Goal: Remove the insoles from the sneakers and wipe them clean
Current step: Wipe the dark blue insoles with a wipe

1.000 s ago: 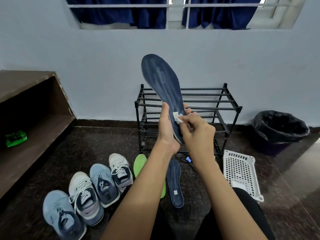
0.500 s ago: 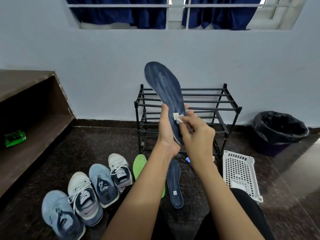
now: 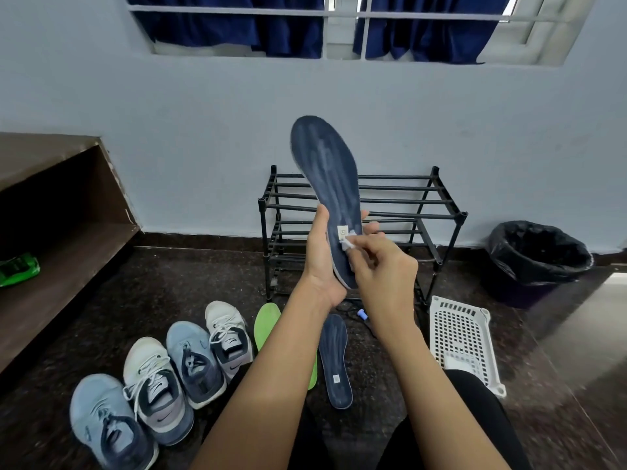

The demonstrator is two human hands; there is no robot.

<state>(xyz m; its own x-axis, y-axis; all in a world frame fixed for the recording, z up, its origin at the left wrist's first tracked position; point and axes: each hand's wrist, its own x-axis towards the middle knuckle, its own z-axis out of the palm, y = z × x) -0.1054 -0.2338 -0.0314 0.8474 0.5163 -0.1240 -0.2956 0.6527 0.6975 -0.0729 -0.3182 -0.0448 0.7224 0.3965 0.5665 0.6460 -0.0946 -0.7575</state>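
Near left on the floor (image 3: 190, 276): four sneakers (image 3: 159, 385) in a tight row. Just right of them, a green insole (image 3: 266, 323), part hidden by the left forearm, and a spare blue insole (image 3: 335, 361) lying flat. Near right, a white basket (image 3: 458, 337) beside the right leg. Bare floor between sneakers and wooden shelf (image 3: 68, 239). Raised in the middle: left hand (image 3: 322, 259) gripping the held blue insole (image 3: 325, 171) at its heel, toe up and tilted left. Right hand (image 3: 383, 266), fingers (image 3: 368, 245) pinched together on a white wipe (image 3: 347, 244), pressing it to the heel. Far: black shoe rack (image 3: 407, 201); bin (image 3: 539, 259) far right.
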